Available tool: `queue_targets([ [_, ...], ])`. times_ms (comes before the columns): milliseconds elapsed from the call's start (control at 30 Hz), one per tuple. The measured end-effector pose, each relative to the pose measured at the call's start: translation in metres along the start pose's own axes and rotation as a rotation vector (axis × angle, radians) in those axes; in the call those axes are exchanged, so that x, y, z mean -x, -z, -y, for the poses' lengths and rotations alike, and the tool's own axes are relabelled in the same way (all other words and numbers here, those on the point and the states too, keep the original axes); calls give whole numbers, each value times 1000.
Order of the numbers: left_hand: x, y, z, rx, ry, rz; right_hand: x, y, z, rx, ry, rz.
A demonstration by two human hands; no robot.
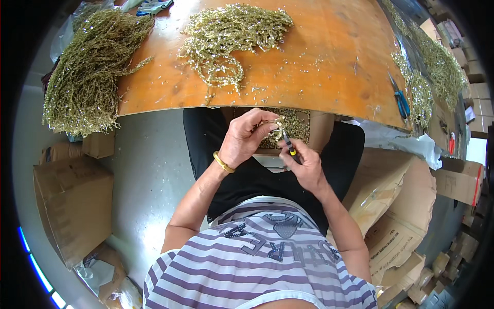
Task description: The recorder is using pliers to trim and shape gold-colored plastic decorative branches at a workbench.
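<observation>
My left hand [243,136] is closed in a pinch on a small glittering gold chain piece [279,123], in front of the table edge. Closed round the handles of small pliers or cutters [292,148], black with yellow, is my right hand [309,166]. The tool's tip meets the gold piece near my left fingertips; whether its jaws grip it is too small to tell. Below both hands, between my knees, a cardboard box [321,130] holds many small gold pieces [299,121].
On the wooden table [329,67] lie a heap of gold chains [236,31] and loose glittering bits. Another chain bundle [92,67] hangs over the left edge. Blue-handled pliers [401,103] lie at right beside more gold strands [419,98]. Cardboard boxes [74,206] flank me.
</observation>
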State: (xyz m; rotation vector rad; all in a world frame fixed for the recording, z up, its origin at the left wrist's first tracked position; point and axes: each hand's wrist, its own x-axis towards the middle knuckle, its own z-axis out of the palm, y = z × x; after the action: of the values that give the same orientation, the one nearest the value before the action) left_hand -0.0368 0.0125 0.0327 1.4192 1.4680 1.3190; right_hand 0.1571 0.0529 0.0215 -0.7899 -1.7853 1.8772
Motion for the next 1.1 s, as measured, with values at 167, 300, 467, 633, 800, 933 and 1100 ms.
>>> queue_targets([
  [167,3,-4,5,282,282,54,-13,31,2,902,379,-148],
  [300,2,-15,6,484,281,-57,-12,27,3,902,390,-210],
  [467,3,-15,3,838,546,87,-12,23,3,857,416,-296],
  [633,6,-13,3,964,616,161,-12,22,10,835,392,-338],
  [800,8,-16,2,943,594,91,-12,6,20,44,98,-360],
  [933,9,-18,1,917,556,87,-14,-4,19,59,140,-350],
  [1100,10,-18,2,907,565,85,-18,-3,16,67,126,-285],
])
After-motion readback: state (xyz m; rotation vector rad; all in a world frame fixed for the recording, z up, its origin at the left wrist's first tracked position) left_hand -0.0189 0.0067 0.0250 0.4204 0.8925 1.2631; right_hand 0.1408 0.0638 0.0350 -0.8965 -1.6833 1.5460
